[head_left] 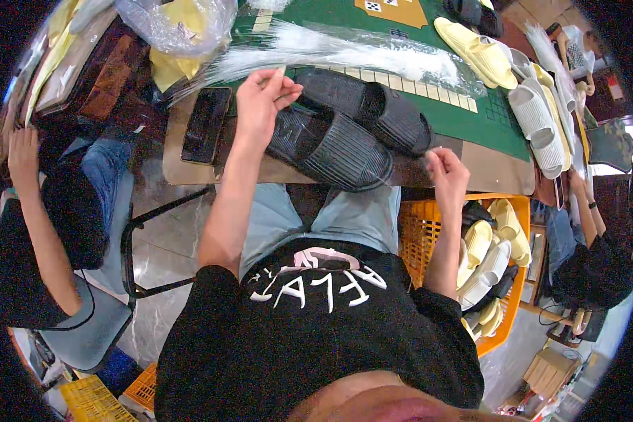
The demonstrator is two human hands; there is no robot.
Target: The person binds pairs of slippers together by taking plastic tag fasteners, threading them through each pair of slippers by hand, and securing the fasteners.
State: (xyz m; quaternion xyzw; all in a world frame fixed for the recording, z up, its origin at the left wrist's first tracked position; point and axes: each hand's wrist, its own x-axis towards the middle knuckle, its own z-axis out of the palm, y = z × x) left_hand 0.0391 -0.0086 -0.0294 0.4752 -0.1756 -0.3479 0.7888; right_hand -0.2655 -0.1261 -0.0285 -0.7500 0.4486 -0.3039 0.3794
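Observation:
A pair of black ribbed slide sandals lies side by side near the table's front edge: the nearer slide (pixel 352 156) and the farther slide (pixel 401 119). My left hand (pixel 266 97) is raised over their left end, thumb and forefinger pinched together. Beside the right end of the pair, my right hand (pixel 448 172) also has its fingertips pinched, close to the farther slide. Whatever the fingertips hold is too thin to make out. Beyond the slides stretches a bundle of thin clear plastic strands (pixel 344 53), partly on a clear plastic bag.
A black phone (pixel 206 125) lies left of the slides. Yellow slides (pixel 475 53) and white slides (pixel 538 126) line the right side. An orange crate (pixel 418 243) of slides stands below the table. People sit at both sides; a chair (pixel 91 316) stands left.

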